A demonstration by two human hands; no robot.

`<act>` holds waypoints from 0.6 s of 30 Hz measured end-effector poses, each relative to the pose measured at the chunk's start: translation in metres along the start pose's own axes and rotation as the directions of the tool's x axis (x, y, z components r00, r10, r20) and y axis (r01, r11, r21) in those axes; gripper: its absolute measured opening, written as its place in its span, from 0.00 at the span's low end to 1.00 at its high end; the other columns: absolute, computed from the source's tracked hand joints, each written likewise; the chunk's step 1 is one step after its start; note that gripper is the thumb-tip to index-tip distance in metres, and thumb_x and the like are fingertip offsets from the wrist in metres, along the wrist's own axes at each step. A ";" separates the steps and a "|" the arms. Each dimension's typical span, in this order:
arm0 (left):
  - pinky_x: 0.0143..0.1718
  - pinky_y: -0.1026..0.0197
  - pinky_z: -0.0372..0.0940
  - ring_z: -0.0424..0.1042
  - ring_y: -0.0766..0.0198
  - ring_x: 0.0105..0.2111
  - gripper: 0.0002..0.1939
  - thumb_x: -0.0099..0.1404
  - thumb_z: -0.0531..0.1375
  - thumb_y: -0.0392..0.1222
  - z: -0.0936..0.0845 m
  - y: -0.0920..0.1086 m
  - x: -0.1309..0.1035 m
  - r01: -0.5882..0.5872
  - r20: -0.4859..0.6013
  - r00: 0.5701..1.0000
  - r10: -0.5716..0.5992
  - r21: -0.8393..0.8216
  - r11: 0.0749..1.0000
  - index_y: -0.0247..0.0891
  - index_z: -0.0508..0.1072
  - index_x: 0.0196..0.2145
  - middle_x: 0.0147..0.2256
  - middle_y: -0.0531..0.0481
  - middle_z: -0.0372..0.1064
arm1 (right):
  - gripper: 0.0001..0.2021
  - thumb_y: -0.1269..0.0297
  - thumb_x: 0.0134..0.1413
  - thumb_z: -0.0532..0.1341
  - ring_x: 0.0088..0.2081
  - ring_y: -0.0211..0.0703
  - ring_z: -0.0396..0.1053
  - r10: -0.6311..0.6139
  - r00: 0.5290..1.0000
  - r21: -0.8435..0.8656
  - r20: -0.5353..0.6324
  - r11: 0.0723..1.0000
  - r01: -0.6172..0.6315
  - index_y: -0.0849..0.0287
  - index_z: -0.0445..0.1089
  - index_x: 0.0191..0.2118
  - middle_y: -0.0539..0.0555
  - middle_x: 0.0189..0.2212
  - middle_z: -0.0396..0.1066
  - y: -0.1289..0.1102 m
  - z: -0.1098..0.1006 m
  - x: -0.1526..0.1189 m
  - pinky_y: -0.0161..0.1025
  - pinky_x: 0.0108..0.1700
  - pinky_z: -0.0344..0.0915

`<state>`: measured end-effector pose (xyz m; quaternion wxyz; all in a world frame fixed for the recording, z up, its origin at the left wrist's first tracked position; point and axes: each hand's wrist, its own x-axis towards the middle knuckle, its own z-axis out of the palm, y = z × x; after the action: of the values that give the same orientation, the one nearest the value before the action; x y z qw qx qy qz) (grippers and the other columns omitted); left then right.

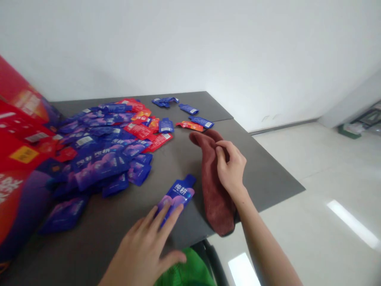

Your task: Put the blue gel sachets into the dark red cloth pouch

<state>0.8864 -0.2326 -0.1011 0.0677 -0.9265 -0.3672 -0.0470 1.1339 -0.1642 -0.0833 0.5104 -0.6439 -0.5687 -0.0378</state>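
A blue-purple pouch [181, 191] with white lettering lies flat on the dark grey table [160, 171] in front of me. The fingers of my left hand [145, 242] rest spread over its near end. To the right, my right hand [231, 167] pinches a reddish-brown cloth [212, 194] near its upper part. The cloth hangs bunched and long beside the pouch, its lower end reaching the table's front edge. Part of the pouch is hidden under my left fingers.
A large heap of blue pouches [101, 159] fills the left side, with red pouches [139, 131] along its right. Red printed boxes [18, 155] stand at far left. Several loose pouches [188, 109] lie farther back. A white wall [149, 47] rises behind; pale floor [321, 174] lies right.
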 end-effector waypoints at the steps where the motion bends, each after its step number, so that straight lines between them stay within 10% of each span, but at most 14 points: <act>1: 0.44 0.58 0.69 0.67 0.56 0.51 0.32 0.60 0.57 0.45 0.000 -0.006 -0.004 -0.032 0.003 0.999 0.032 -0.056 0.998 0.40 0.54 0.60 0.55 0.46 0.63 | 0.09 0.67 0.60 0.50 0.38 0.38 0.67 -0.041 0.997 0.051 0.071 0.998 0.037 0.57 0.68 0.38 0.51 0.35 0.70 -0.012 -0.006 -0.006 0.36 0.43 0.61; 4: 0.43 0.68 0.68 0.71 0.66 0.45 0.27 0.62 0.48 0.30 0.000 -0.024 -0.013 -0.058 0.015 0.998 0.061 -0.153 0.986 0.39 0.57 0.59 0.51 0.50 0.68 | 0.11 0.66 0.61 0.48 0.37 0.37 0.66 -0.172 0.936 0.186 0.308 0.975 0.118 0.55 0.67 0.41 0.51 0.35 0.69 -0.047 -0.018 -0.024 0.34 0.41 0.61; 11: 0.31 0.61 0.68 0.73 0.61 0.34 0.20 0.62 0.47 0.28 0.007 -0.029 -0.003 -0.186 -0.070 0.981 0.183 -0.038 0.982 0.45 0.74 0.38 0.35 0.53 0.75 | 0.10 0.66 0.61 0.48 0.31 0.36 0.63 -0.316 0.590 0.082 0.743 0.918 0.389 0.54 0.66 0.41 0.50 0.31 0.66 -0.053 0.017 -0.047 0.33 0.33 0.55; 18: 0.28 0.62 0.64 0.71 0.63 0.31 0.17 0.63 0.48 0.29 0.009 -0.014 0.004 -0.185 -0.061 0.980 0.188 0.057 0.981 0.41 0.73 0.42 0.33 0.50 0.73 | 0.11 0.66 0.61 0.47 0.31 0.36 0.65 -0.285 0.512 0.033 0.811 0.895 0.446 0.52 0.63 0.45 0.50 0.34 0.67 -0.032 0.032 -0.045 0.34 0.30 0.51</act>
<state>0.8800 -0.2178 -0.1079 0.1074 -0.9528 -0.2772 -0.0617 1.0766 -0.1787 -0.1071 0.1213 -0.4995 -0.8524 0.0959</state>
